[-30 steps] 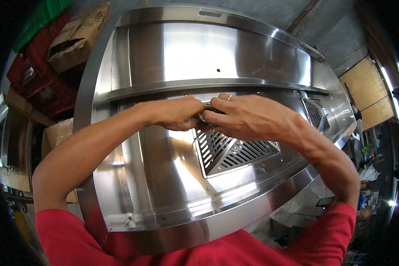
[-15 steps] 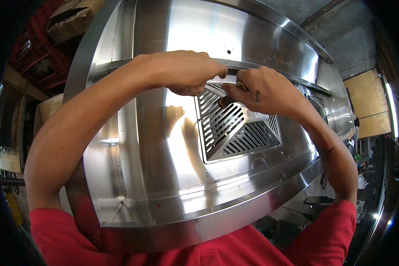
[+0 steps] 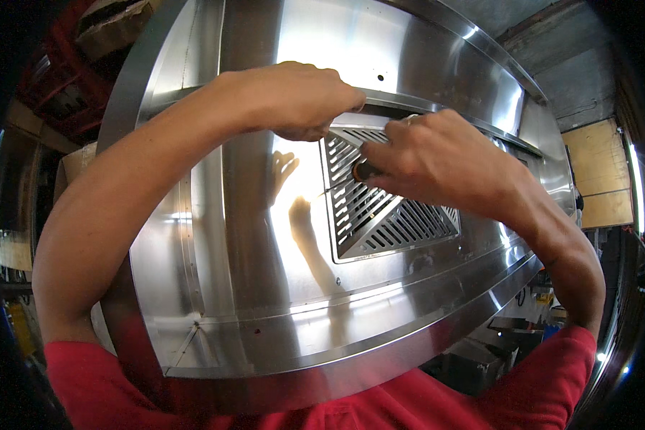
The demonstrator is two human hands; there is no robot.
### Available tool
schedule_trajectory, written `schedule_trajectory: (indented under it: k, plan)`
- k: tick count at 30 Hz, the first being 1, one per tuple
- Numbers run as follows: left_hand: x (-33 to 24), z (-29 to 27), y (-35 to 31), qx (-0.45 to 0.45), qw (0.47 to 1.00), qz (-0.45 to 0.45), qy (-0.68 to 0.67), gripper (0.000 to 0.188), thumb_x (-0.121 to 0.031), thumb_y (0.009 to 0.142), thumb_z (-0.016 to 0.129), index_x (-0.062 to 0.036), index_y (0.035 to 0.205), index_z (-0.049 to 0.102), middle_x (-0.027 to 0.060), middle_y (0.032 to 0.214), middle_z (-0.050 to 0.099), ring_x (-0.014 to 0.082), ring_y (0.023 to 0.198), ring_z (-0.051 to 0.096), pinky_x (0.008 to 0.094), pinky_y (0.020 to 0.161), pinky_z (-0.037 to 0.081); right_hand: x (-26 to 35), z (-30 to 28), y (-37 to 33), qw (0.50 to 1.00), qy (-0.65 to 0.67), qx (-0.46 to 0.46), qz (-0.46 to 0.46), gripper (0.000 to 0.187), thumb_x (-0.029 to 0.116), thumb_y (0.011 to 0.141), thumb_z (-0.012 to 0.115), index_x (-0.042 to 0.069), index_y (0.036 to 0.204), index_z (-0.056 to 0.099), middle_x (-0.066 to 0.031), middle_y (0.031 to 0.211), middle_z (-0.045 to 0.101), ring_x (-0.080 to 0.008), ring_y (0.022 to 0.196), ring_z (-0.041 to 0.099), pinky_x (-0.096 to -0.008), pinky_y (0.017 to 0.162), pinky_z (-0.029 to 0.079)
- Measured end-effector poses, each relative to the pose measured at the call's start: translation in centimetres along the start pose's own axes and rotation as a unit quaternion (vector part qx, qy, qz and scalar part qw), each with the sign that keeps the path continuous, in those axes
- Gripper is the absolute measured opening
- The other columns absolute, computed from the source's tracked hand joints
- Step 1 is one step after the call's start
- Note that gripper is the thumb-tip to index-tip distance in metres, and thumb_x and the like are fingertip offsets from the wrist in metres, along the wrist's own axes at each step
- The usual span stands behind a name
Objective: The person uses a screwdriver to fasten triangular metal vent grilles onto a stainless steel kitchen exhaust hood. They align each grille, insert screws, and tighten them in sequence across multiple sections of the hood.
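Observation:
A slotted, pyramid-shaped metal vent cover point(image 3: 408, 222) sits in a large stainless steel hood panel point(image 3: 265, 287). My left hand point(image 3: 312, 100) is bent over the cover's far left corner, by the raised ledge, with its fingers curled closed. Whatever those fingers pinch is hidden. Over the middle of the cover, my right hand point(image 3: 433, 154) is closed around a dark-handled tool point(image 3: 365, 171) with an orange ring at its end. The tool's working end cannot be made out, and this hand is slightly blurred.
The hood's raised front rim point(image 3: 322, 380) runs close to my body. A long ledge point(image 3: 401, 104) crosses behind the vent. Cardboard boxes point(image 3: 111, 29) and a red frame point(image 3: 57, 86) stand at the left, a wooden board point(image 3: 598, 172) at the right.
My right hand has turned at the wrist and shifted slightly right and nearer me, still holding the tool. My left hand stays at the far corner. The view has shifted slightly.

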State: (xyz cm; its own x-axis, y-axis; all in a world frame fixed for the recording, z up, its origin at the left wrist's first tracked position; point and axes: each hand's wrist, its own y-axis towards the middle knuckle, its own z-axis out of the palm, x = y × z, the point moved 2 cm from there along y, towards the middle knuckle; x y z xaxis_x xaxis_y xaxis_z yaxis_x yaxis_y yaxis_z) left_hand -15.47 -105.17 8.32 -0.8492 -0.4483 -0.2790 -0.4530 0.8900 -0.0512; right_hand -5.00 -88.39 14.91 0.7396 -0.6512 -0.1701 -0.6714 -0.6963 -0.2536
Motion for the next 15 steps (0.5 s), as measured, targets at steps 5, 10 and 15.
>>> schedule_trajectory:
  k: [5, 10, 15]
  plan:
    - [-1.5, -1.1, 0.4, -0.012, 1.0, -0.01, 0.014, 0.029, -0.008, 0.088, 0.074, -0.0037, 0.117, 0.071, 0.0222, 0.104, 0.078, 0.0426, 0.098, 0.077, 0.0525, 0.085, 0.06, -2.7, 1.3, -0.2, 0.963, 0.158, 0.057, 0.209, 0.057, 0.049, 0.102, 0.067, -0.002, 0.077, 0.074, -0.0271, 0.067, 0.068, -0.0467, 0.068, 0.072, -0.0548, 0.07, 0.059]
    - [-0.4, -0.6, 0.9, -0.046, 0.998, -0.012, 0.048, 0.031, -0.004, 0.087, 0.07, -0.0037, 0.117, 0.071, 0.0242, 0.104, 0.077, 0.0425, 0.099, 0.077, 0.0523, 0.084, 0.06, -1.9, 1.3, -0.4, 0.969, 0.135, 0.041, 0.203, 0.049, 0.044, 0.107, 0.066, 0.002, 0.088, 0.082, -0.015, 0.062, 0.069, -0.0321, 0.055, 0.068, -0.0436, 0.058, 0.055]
    - [-1.1, -1.7, 1.0, -0.002, 0.998, -0.055, 0.019, 0.037, -0.001, 0.088, 0.06, -0.0005, 0.123, 0.071, 0.0267, 0.107, 0.077, 0.043, 0.099, 0.077, 0.0537, 0.088, 0.059, -0.8, 0.1, -2.5, 0.987, 0.126, 0.04, 0.09, 0.033, 0.029, 0.104, 0.07, 0.001, 0.122, 0.071, -0.0204, 0.094, 0.073, -0.0355, 0.087, 0.076, -0.0475, 0.077, 0.062]
